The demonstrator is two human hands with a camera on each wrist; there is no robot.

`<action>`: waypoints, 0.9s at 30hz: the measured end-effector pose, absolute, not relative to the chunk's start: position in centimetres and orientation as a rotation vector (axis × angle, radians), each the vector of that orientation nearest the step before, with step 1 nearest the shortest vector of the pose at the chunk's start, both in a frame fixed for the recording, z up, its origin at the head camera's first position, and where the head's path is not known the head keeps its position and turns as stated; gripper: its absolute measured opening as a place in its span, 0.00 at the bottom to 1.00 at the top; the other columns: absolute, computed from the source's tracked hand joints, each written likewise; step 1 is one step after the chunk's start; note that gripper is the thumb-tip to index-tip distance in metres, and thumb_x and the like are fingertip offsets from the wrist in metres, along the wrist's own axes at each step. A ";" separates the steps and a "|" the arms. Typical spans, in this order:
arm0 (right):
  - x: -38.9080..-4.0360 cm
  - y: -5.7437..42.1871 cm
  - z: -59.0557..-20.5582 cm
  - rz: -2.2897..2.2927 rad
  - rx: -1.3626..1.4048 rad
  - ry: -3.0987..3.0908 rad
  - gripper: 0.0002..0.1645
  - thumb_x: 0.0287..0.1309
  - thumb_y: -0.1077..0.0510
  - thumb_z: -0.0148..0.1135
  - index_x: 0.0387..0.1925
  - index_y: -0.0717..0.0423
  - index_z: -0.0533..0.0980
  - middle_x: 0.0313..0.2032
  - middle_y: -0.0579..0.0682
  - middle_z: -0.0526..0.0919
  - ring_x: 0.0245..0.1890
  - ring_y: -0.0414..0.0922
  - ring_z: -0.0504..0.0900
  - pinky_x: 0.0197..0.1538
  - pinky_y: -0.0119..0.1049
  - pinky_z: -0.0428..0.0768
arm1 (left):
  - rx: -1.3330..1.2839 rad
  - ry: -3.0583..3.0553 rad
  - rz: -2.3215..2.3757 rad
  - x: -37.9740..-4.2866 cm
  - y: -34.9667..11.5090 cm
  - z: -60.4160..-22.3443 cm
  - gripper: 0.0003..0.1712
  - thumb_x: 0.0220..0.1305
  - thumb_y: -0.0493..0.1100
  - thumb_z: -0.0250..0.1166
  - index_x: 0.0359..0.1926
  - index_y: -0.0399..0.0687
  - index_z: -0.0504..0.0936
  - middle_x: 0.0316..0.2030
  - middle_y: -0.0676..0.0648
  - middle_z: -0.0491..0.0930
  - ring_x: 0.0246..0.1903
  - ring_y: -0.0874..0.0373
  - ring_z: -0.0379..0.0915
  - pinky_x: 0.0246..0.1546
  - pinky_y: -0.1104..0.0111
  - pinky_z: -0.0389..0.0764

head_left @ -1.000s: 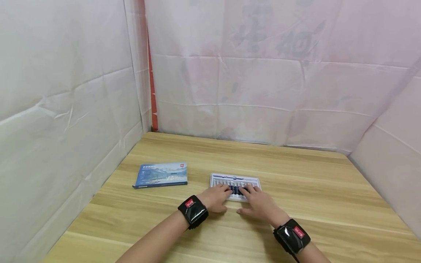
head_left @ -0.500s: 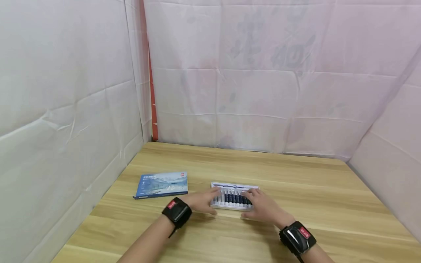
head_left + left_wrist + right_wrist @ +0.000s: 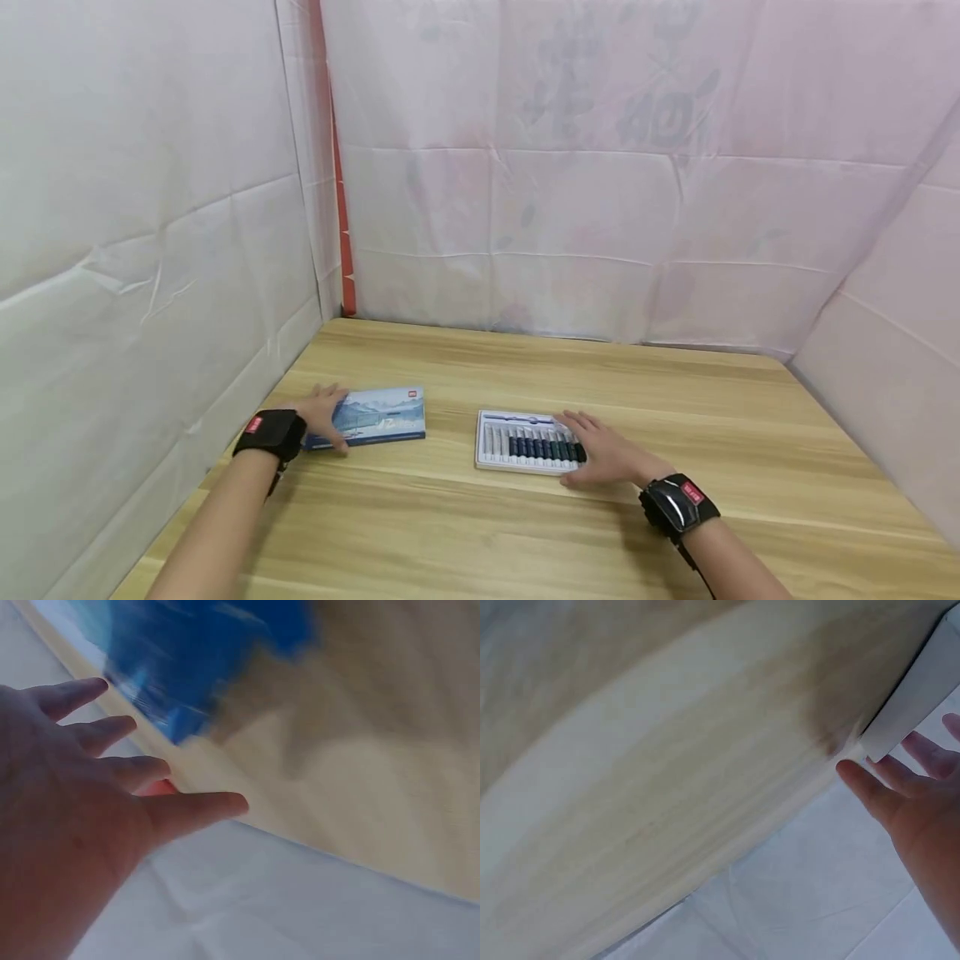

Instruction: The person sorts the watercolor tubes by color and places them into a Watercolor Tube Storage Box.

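Observation:
A blue flat box with a mountain-and-lake picture lies on the left of the table. My left hand is over its left end, fingers spread; in the left wrist view that hand looks apart from the blue box. Right of it, a white tray holds a row of paint tubes with dark and pale labels, and a slim blue brush-like tool above them. My right hand is at the tray's right end, fingers extended. Whether they touch the tray is unclear in the right wrist view.
The wooden table has pale wrinkled sheets hanging behind it and along both sides. The left sheet stands close to the left hand. A black band is strapped on each wrist.
Both hands were over the paint tubes. The left hand has moved left to the blue box, while the right has shifted slightly right to the tray's end. More of the tubes is now visible.

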State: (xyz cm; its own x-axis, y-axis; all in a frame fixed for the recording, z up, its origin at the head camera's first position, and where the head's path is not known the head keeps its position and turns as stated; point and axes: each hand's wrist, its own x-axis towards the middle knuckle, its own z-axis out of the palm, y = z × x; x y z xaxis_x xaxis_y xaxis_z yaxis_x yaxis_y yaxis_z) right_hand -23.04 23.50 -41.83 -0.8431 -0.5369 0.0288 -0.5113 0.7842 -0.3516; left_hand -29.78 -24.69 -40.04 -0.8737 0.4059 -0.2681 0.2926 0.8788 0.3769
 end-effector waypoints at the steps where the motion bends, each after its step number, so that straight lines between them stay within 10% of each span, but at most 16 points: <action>1: -23.1 23.5 -41.7 -0.548 -0.846 2.896 0.58 0.38 0.39 0.70 0.67 0.57 0.56 0.63 0.64 0.58 0.61 0.65 0.57 0.53 0.65 0.60 | 0.526 2.708 0.501 -29.6 -25.1 -40.1 0.58 0.37 0.48 0.76 0.63 0.25 0.55 0.62 0.23 0.49 0.61 0.27 0.39 0.56 0.39 0.50; 27: -22.3 28.7 -41.5 -0.586 -0.575 3.044 0.54 0.29 0.33 0.73 0.55 0.59 0.65 0.49 0.61 0.73 0.48 0.58 0.72 0.47 0.55 0.71 | 0.715 2.618 0.661 -27.6 -13.5 -40.3 0.55 0.39 0.44 0.78 0.66 0.38 0.59 0.61 0.36 0.57 0.60 0.41 0.55 0.54 0.51 0.64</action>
